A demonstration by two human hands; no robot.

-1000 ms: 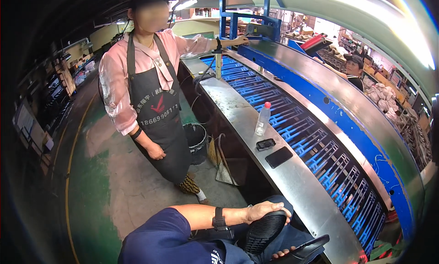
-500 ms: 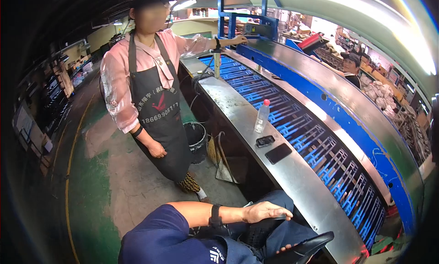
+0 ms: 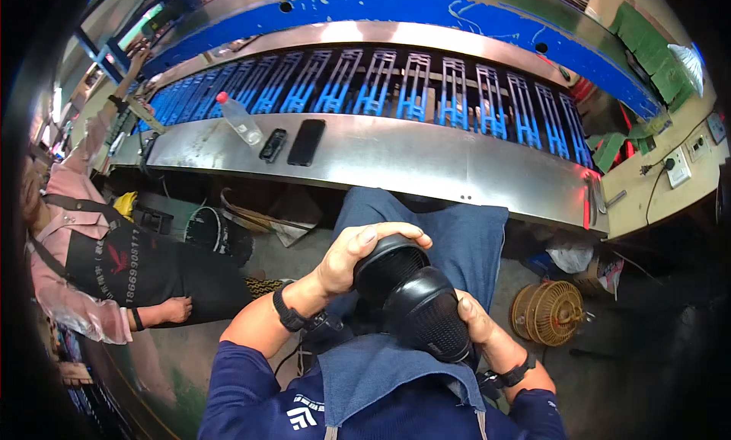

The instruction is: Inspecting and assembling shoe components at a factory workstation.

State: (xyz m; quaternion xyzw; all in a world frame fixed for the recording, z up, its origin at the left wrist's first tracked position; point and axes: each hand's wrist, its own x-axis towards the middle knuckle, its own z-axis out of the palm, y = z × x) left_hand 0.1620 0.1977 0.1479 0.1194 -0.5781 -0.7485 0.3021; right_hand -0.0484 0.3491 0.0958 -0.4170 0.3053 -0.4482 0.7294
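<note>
Metal table point(image 3: 396, 158) spans 12 o'clock. Near 5 o'clock, left hand point(image 3: 340, 263) curls half-open around one black shoe point(image 3: 384, 272); right hand point(image 3: 487, 329), fingers partly hidden, grips a second shoe point(image 3: 429, 318). Handling both seems the step; next calls for steady holds.

we see light glaring off the metal ledge point(image 3: 434, 156) beyond our grip and glinting on the black shoes point(image 3: 426, 310) within it, the floor point(image 3: 647, 341) to its right dim, the blue beam point(image 3: 365, 9) farther past it bowed by the fisheye, and the corners black.
</note>
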